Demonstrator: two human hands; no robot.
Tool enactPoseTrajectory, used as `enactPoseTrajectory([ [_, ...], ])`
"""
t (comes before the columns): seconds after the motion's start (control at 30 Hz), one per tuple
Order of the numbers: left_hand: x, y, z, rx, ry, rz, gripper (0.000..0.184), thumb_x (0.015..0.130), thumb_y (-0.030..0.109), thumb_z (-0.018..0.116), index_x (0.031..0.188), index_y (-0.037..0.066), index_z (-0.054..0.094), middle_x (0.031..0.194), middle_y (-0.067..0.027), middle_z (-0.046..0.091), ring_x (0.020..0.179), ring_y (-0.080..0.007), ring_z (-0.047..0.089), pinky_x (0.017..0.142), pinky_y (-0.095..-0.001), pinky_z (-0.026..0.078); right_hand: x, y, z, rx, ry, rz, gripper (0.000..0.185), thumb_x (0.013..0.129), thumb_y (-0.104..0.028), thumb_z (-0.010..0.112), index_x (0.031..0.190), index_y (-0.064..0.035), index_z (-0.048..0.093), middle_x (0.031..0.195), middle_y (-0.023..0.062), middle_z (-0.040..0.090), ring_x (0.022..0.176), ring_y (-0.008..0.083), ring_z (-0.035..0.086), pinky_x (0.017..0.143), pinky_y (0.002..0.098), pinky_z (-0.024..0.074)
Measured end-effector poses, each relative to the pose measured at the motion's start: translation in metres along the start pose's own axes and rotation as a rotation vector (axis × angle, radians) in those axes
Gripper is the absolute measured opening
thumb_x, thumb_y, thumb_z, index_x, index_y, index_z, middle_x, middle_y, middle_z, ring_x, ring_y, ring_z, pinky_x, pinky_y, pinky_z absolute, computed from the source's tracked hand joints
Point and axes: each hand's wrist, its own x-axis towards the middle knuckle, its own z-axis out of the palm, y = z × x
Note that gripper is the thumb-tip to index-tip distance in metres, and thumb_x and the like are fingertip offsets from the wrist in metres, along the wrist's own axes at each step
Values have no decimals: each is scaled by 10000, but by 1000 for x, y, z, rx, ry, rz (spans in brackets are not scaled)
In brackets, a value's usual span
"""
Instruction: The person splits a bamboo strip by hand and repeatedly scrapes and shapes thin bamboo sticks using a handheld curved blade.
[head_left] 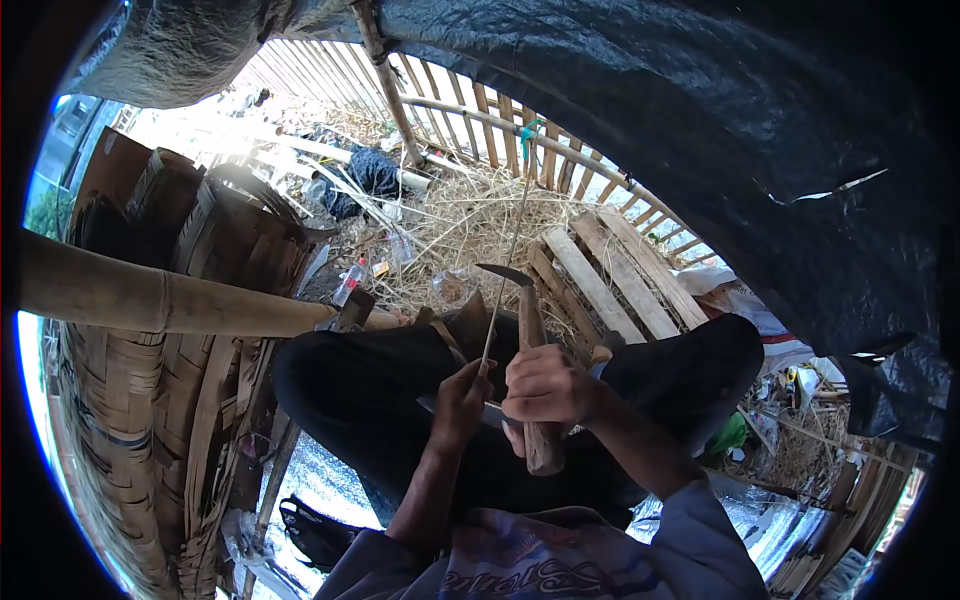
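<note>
My right hand (548, 385) is wrapped round the wooden handle of a curved-blade knife (531, 310), held upright over my lap. Its dark blade points left at the top and crosses a thin bamboo strip (496, 305). Pinched between the fingers of my left hand (466, 392), the long strip runs up toward the bamboo fence. The two hands are close together, the left slightly lower. Part of another blade or strip shows behind them; what it is I cannot tell.
A thick bamboo pole (165, 302) crosses at the left, beside woven bamboo panels (115, 430). Wooden slats (600, 285) and straw shavings (470, 215) lie beyond my knees. A slatted fence (485, 125) stands behind. Dark plastic sheeting (760, 130) hangs at the upper right.
</note>
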Motion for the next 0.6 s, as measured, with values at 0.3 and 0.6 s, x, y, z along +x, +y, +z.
enactPoseTrajectory([
  [0.3,-1,2,-2,-9,23,12,260,971,188,476,1067,-24,594,606,59,424,530,-15,348,462,-207,269,7,-32,9,209,-66,-69,253,653,-170,765,693,-47,547,615,9,516,559,177,575,586,320,520],
  [0.6,-6,15,9,229,18,10,257,969,174,486,1103,-12,603,642,31,490,581,-18,405,518,-193,323,14,10,-71,486,1256,397,110,839,-184,586,844,-102,512,606,-12,405,574,134,443,644,333,444],
])
